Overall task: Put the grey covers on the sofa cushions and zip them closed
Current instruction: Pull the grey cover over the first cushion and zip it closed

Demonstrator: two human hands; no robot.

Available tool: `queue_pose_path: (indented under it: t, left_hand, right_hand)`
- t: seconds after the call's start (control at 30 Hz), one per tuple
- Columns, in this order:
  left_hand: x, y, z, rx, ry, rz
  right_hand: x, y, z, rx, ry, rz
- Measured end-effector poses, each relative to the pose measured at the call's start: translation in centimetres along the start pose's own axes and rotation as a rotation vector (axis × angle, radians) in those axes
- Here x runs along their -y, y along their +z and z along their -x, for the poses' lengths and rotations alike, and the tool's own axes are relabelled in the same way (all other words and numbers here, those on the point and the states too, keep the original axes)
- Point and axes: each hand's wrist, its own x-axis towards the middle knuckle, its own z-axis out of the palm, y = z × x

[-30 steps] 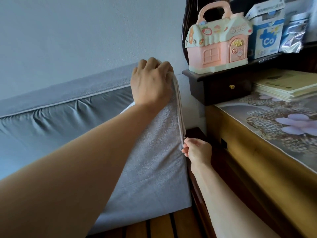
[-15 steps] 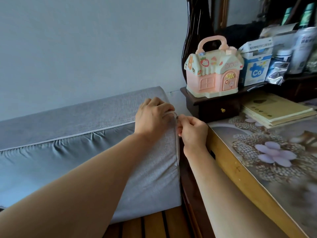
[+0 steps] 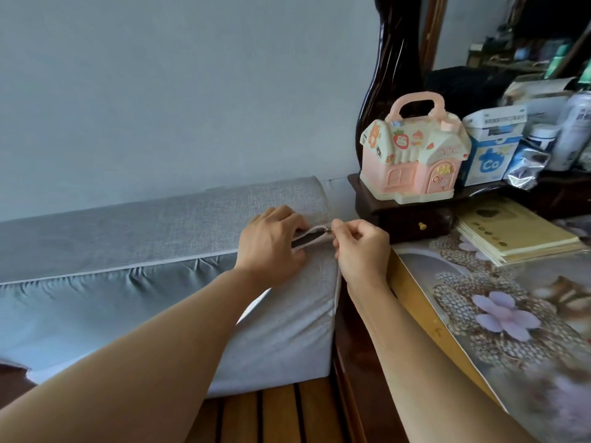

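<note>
A long sofa cushion (image 3: 96, 308) in smooth grey fabric is lying along the left of the scene, against the pale wall, with a woven grey back section (image 3: 179, 225) running along its far side. A second cushion in a grey cover (image 3: 287, 327) is standing on the slatted wooden sofa base (image 3: 275, 410), leaning against the long cushion near the sofa's right end. A side table (image 3: 425, 318) with a floral cloth is standing just right of the sofa, carrying a stack of yellow booklets (image 3: 515, 235). A pink toy house (image 3: 415, 155) is sitting on a small dark drawer unit (image 3: 399, 215) at the table's far edge, with a blue and white carton (image 3: 492, 145) beside it.

The left hand (image 3: 271, 244) is gripping the cover's top edge, fingers curled over the fabric beside the gaping zip opening (image 3: 308, 239). The right hand (image 3: 361, 247) is pinching the zip pull (image 3: 328, 230) between thumb and forefinger at the cover's top right corner, remaining fingers curled in. The zip down the cover's right edge is appearing closed; a short stretch along the top is standing open.
</note>
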Motion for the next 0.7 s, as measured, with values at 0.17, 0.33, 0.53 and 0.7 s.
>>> queue_pose_path:
  t: [0.17, 0.33, 0.53, 0.7]
  left_hand:
    - [2.4, -1.0, 1.1, 0.033, -0.07, -0.005]
    - [6.8, -2.6, 3.0, 0.039, -0.08, -0.018]
    - [11.7, -4.8, 5.3, 0.02, -0.014, -0.051]
    - [12.9, -5.3, 6.3, 0.01, 0.004, -0.049]
  right_hand:
    - [2.1, 1.6, 1.3, 0.09, -0.102, 0.251]
    - [4.0, 5.5, 4.3, 0.242, -0.222, 0.49]
    - [5.0, 10.1, 6.7, 0.09, -0.084, 0.501]
    - [3.7, 9.4, 6.7, 0.185, -0.393, 0.927]
